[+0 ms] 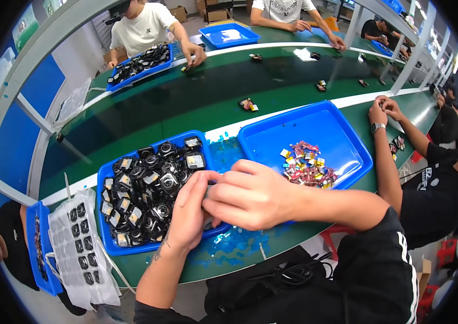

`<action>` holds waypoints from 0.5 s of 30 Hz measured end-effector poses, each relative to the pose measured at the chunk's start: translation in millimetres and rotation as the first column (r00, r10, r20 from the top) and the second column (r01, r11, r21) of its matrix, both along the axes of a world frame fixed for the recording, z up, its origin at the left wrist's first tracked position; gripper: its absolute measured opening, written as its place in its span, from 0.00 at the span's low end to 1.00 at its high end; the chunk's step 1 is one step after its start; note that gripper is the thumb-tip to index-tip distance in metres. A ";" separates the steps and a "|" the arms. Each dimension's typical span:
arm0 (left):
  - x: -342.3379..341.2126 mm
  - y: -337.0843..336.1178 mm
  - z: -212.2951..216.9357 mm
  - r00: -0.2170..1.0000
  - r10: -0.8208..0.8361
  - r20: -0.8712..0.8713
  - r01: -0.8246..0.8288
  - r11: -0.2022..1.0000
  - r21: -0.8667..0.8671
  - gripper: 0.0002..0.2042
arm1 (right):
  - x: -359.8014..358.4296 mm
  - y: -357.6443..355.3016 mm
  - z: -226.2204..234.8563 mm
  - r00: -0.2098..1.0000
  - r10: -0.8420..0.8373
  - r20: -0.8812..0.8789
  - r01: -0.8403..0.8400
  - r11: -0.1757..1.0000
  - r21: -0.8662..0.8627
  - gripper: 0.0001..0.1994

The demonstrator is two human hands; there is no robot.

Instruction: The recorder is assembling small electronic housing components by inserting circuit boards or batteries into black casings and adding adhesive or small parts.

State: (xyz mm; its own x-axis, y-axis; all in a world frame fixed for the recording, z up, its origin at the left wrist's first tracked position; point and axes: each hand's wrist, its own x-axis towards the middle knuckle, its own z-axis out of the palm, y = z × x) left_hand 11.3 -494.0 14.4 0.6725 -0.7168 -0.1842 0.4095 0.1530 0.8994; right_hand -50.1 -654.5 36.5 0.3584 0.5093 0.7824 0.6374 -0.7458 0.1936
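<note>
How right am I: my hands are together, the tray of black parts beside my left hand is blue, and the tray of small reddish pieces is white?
Nearly: the tray of small reddish pieces is blue, not white, as the head view shows. The rest stands.

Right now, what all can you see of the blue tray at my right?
The blue tray looks like glossy plastic, shallow and rectangular, with rounded corners and a raised rim. It sits open side up on the green table, a pile of small reddish and yellow pieces inside. Your right forearm overlaps its near edge; contact is unclear.
</note>
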 end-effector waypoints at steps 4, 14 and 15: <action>3.7 -4.4 -3.8 0.973 -0.070 -0.220 0.022 0.977 -0.210 0.08 | -28.6 -45.6 -8.5 0.913 -0.169 -0.371 0.257 0.945 0.204 0.11; -5.8 -11.5 -2.1 1.000 0.010 0.006 -0.009 0.997 -0.076 0.18 | -68.6 -135.4 -25.0 0.290 -0.337 -0.896 0.727 0.687 -0.023 0.08; -7.8 -11.6 -5.1 0.996 0.052 0.075 -0.047 0.997 -0.062 0.15 | -69.4 -133.8 -21.5 0.289 -0.328 -0.900 0.725 0.688 -0.018 0.07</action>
